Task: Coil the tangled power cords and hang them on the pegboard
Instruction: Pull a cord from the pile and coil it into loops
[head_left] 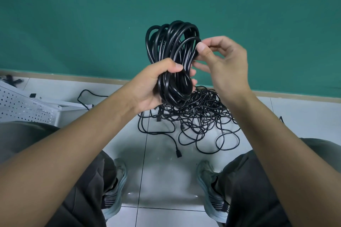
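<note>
the coil (172,61) of black cord, held up in front of the green wall (73,14), is the landmark here.

far left of the coil and lower, a white pegboard (22,105) lies tilted on the tile floor (162,171); that is where the finished bundle has to end up. a single loose cord (86,96) runs just beside its near corner.

directly left of the coil and under it, the left hand (153,86) grips the lower part of the loops, fingers and thumb curled right round the bunch. that looks like the right place to hold: the loops gather there, so one fist keeps them from springing apart.

right of the coil, the right hand (221,62) pinches one outer strand between thumb and forefinger near the top of the loops, the other fingers spread loosely and holding nothing.

below the coil and slightly right, the tangled pile (195,121) of cords sprawls on the floor between the person's shoes, with a plug end (178,154) trailing toward the near side.

as a judgement: the cord looks light, smooth and a little glossy, so likely slippery in a loose grip. it seems springy rather than limp, holding round loops, so turns may pop open if let go. whether the strand in the right hand leads down to the pile i cannot tell.
</note>
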Available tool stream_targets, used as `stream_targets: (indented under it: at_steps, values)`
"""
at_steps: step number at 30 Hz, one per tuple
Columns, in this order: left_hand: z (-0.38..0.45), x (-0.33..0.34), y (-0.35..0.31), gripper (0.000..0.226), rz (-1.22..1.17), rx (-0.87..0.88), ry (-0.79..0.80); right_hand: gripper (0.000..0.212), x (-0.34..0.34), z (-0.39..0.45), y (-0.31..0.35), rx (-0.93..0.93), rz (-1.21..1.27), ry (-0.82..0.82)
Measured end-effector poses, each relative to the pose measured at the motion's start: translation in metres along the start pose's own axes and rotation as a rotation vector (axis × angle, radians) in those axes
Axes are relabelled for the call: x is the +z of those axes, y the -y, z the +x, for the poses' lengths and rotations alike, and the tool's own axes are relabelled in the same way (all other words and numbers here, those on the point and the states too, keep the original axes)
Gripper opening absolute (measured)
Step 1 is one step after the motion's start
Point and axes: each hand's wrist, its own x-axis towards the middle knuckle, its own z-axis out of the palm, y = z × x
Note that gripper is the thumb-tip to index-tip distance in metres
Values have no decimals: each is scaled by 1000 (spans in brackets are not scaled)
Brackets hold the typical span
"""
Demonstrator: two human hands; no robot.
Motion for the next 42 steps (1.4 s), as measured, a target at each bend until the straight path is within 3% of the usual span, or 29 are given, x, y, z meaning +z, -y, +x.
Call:
stream_targets:
  at_steps: [5, 8, 12, 17, 21, 25, 27, 30, 35, 37, 42]
  values:
    - [-3, 0, -8, 25, 174, -28, -78, 11, -3, 1, 3, -94, -122, -30]
    - [-1, -5, -12, 40, 225, 7, -121, 12, -4, 2, 3, -131, -175, -46]
    - [0, -6, -9, 53, 275, 22, -78, 16, -3, 2, 1, -148, -163, -47]
    - [-2, 0, -6, 45, 337, 53, -16, 16, -5, 0, 0, -167, -188, -49]
    - [-3, -2, -2, 44, 244, 9, 38, 13, -4, -1, -1, -153, -179, -64]
    - [-1, 3, 7, 53, 21, -84, 76, 12, -1, 0, -7, -24, -106, -87]
    - [2, 5, 13, 44, -115, -82, 56, 11, 1, -1, -11, 44, -75, -74]
    - [7, 2, 17, 29, -274, -61, 47, 13, 3, -5, -12, 130, -71, -6]
    - [12, -8, 4, 26, -342, -4, -121, 57, 12, -17, -5, 370, -195, 293]
    - [11, -12, -2, 20, -312, 31, -214, 60, 13, -23, -4, 354, -249, 414]
    - [10, -13, -11, 14, -213, 45, -361, 63, 11, -19, -6, 263, -508, 498]
